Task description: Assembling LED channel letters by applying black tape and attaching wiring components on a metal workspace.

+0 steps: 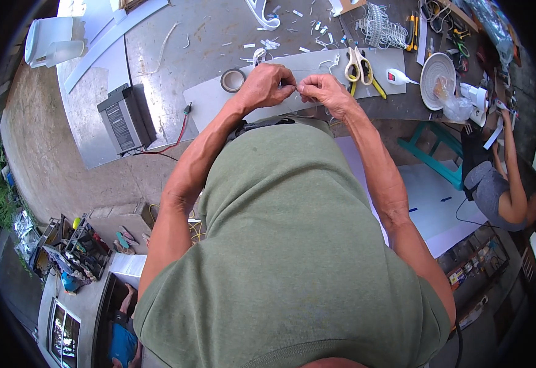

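My left hand [266, 86] and my right hand [326, 92] meet over the near edge of the table, thumbs and fingertips pinched close together. Whatever sits between the fingertips is too small to make out. Beneath them lies a long pale grey sheet [206, 98]. A roll of tape [233, 80] rests on the sheet just left of my left hand. Right of my right hand are white-handled scissors [358, 66], and pliers with yellow-and-black handles [378, 87] lie partly beside them. A small white bottle with a thin nozzle [396, 77] lies further right.
Small white-and-blue strip pieces [270, 44] are scattered on the metal table [203, 52]. A grey power box [125, 119] with wires stands left, near clear plastic containers [52, 43]. A spool [437, 80], a teal stool [430, 150] and another person [501, 178] are at right.
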`<control>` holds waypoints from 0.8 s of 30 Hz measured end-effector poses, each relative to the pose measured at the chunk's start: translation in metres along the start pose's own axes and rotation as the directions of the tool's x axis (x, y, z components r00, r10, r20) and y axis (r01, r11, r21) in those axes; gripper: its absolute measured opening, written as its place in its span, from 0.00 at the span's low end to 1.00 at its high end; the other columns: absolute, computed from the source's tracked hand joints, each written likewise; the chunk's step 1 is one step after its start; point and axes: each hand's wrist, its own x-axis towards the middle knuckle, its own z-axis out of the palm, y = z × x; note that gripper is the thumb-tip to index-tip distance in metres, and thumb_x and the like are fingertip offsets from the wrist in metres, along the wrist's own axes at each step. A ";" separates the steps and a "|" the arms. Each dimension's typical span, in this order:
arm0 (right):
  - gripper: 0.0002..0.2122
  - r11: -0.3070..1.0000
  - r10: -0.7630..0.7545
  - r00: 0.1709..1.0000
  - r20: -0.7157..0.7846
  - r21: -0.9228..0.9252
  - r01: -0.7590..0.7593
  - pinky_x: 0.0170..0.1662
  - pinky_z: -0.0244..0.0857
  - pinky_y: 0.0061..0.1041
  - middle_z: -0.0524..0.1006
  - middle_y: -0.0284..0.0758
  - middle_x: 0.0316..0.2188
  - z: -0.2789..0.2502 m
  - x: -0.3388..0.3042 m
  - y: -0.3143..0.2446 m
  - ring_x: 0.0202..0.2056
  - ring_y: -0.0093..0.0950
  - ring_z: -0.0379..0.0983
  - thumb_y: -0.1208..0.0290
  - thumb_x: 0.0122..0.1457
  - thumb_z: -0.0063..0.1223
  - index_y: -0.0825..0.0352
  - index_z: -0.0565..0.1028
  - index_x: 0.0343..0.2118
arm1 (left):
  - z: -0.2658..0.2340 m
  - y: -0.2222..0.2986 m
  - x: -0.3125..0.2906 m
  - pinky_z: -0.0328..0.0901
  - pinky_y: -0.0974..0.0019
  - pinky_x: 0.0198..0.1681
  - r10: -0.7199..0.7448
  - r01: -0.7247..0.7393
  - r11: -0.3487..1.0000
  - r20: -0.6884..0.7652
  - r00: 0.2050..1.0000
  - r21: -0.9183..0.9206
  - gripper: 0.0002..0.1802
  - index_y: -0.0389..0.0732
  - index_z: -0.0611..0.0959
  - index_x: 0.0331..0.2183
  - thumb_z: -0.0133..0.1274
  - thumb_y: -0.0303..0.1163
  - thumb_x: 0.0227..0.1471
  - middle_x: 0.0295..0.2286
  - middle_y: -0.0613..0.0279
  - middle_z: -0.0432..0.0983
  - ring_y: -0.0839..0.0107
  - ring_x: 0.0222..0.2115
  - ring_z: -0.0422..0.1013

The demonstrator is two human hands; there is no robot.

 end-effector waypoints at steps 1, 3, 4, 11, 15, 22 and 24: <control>0.09 1.000 0.001 1.000 0.000 0.000 -0.001 0.37 0.67 0.21 0.78 0.31 0.26 0.000 0.000 0.000 0.29 0.20 0.72 0.69 0.59 0.60 0.71 0.80 0.33 | 0.000 0.000 0.000 0.68 0.61 0.30 0.000 0.000 1.000 0.000 1.000 0.000 0.09 0.37 0.87 0.31 0.60 0.31 0.46 0.25 0.53 0.80 0.61 0.25 0.76; 0.09 1.000 -0.005 1.000 -0.008 -0.010 0.005 0.37 0.67 0.21 0.78 0.31 0.26 0.000 0.000 0.000 0.30 0.20 0.71 0.69 0.60 0.59 0.71 0.80 0.33 | 0.000 0.001 0.001 0.68 0.61 0.30 -0.001 0.001 1.000 -0.003 1.000 0.001 0.09 0.37 0.87 0.31 0.61 0.31 0.46 0.25 0.53 0.80 0.61 0.25 0.76; 0.09 1.000 -0.005 1.000 -0.007 -0.011 0.005 0.37 0.67 0.21 0.78 0.31 0.26 0.000 0.001 0.000 0.30 0.20 0.71 0.69 0.60 0.59 0.71 0.80 0.33 | 0.000 0.000 0.001 0.68 0.61 0.30 -0.001 0.001 1.000 -0.004 1.000 0.000 0.09 0.37 0.87 0.31 0.61 0.31 0.46 0.25 0.53 0.80 0.61 0.25 0.76; 0.08 1.000 -0.020 1.000 -0.011 0.002 0.020 0.37 0.66 0.21 0.77 0.31 0.26 -0.002 0.004 0.006 0.30 0.20 0.71 0.70 0.60 0.59 0.71 0.80 0.34 | -0.001 0.000 0.002 0.69 0.63 0.31 -0.033 0.033 0.999 0.019 0.999 -0.034 0.09 0.36 0.87 0.32 0.61 0.30 0.47 0.26 0.53 0.81 0.63 0.25 0.76; 0.08 0.999 -0.031 0.999 -0.023 0.025 0.031 0.36 0.65 0.21 0.77 0.31 0.26 0.000 0.001 0.002 0.29 0.20 0.70 0.71 0.59 0.59 0.71 0.79 0.34 | -0.001 -0.001 0.002 0.70 0.64 0.31 -0.051 0.052 0.996 0.023 0.998 -0.075 0.09 0.36 0.87 0.33 0.61 0.30 0.49 0.26 0.54 0.82 0.65 0.24 0.77; 0.07 0.996 -0.077 0.996 -0.035 0.032 0.078 0.36 0.64 0.20 0.76 0.30 0.26 0.000 0.001 0.005 0.29 0.19 0.69 0.71 0.59 0.59 0.71 0.79 0.34 | -0.001 -0.002 0.002 0.70 0.65 0.30 -0.036 0.039 0.995 0.028 0.999 -0.088 0.10 0.36 0.87 0.34 0.61 0.30 0.49 0.27 0.54 0.82 0.66 0.25 0.76; 0.08 0.997 -0.078 0.996 -0.044 0.014 0.079 0.36 0.65 0.21 0.77 0.31 0.27 0.000 0.001 0.006 0.29 0.20 0.70 0.71 0.60 0.58 0.72 0.79 0.35 | -0.001 -0.003 0.002 0.70 0.66 0.31 -0.052 0.055 0.994 0.034 0.998 -0.094 0.10 0.35 0.87 0.34 0.61 0.31 0.49 0.27 0.55 0.82 0.68 0.25 0.76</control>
